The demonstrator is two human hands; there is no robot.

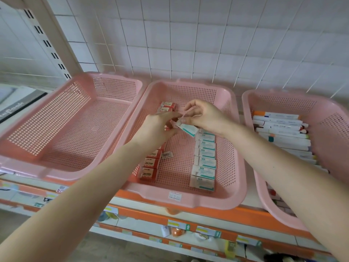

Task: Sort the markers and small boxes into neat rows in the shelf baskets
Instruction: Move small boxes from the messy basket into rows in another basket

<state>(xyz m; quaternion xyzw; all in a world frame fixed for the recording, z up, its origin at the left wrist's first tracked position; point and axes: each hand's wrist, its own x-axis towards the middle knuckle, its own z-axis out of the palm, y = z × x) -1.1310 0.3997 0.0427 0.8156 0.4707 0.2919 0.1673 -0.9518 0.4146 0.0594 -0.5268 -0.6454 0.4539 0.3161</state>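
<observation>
Right now the right hand [204,118] pinches a teal-and-white box [188,130] by its far end, holding it tilted in the air above the back of the teal row [204,161] in the middle basket [188,201]. The left hand [158,127] reaches across with its fingers at the box's near end; whether it grips the box or only touches it cannot be told. The likeliest slip is in the set-down: coming in at this slant, the box could land on top of the rearmost box in the row or nudge it askew, and the row would lose its line. A loose pinch could also let it drop into the bare lane between the two rows, beside the loose barcode label [167,155]. The left forearm lies over the middle of the row of red boxes [151,163], so drawing it back low might drag some out of place. The markers [281,129] in the right basket [283,95] lie well apart from both hands and look safe.
</observation>
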